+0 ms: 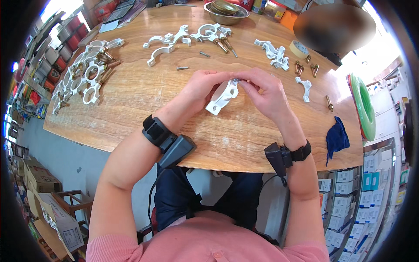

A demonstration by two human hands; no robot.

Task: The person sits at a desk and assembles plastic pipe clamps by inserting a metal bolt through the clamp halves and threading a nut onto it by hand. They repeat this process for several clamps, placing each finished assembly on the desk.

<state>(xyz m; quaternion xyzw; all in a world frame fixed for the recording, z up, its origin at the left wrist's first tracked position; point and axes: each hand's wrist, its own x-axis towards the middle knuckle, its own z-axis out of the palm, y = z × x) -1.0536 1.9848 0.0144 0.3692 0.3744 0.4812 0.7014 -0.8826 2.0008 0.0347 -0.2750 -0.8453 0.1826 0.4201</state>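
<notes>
Left hand [204, 89]: gripping a white curved plastic clamp [225, 97] over a brown wood-grain table [148, 96]. Right hand [265, 91]: pinching what may be a silvery screw [236, 81], partly hidden, at the clamp's upper end. Tabletop left: white ring clamps [92, 83], brass-coloured bolts [105, 77]; right: navy cloth [337, 138]. Beyond: green coiled tubing [370, 114], white cartons [345, 187], grey floor [78, 135].

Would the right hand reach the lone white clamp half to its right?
Likely yes: only tabletop separates the right hand from the clamp half, though that hand is busy at the held clamp.
</notes>
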